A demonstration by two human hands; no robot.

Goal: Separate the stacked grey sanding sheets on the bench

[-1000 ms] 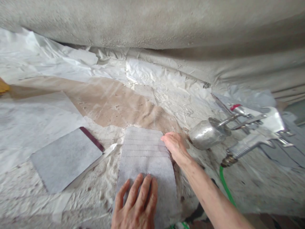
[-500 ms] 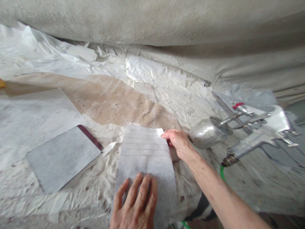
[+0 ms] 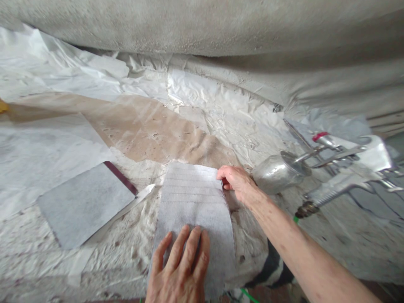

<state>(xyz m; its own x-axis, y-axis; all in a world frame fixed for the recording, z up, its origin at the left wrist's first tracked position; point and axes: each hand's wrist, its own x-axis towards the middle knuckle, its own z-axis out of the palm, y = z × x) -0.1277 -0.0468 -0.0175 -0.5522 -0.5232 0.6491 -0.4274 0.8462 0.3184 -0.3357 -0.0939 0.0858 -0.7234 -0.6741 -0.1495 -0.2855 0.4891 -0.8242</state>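
A pale grey sheet of sandpaper [image 3: 194, 206], back side up, lies in front of me, with several crease lines across its far end. My left hand [image 3: 181, 265] rests on its near part, fingers stretched out and slightly apart. At the far right corner, my right hand [image 3: 235, 181] pinches the sheet's edge between thumb and fingers. To the left lies a second grey sandpaper piece [image 3: 86, 206] with a dark maroon strip along one edge.
A metal spray gun [image 3: 344, 168] with its cup [image 3: 274, 172] lies right of my right hand, a green hose at its handle. Crumpled white sheeting [image 3: 227, 109] and brown paper [image 3: 148, 126] cover the bench. A heavy grey cloth [image 3: 189, 29] hangs behind.
The view has shifted slightly, so the things sit a little differently in it. Both hands keep their places on the sandpaper.
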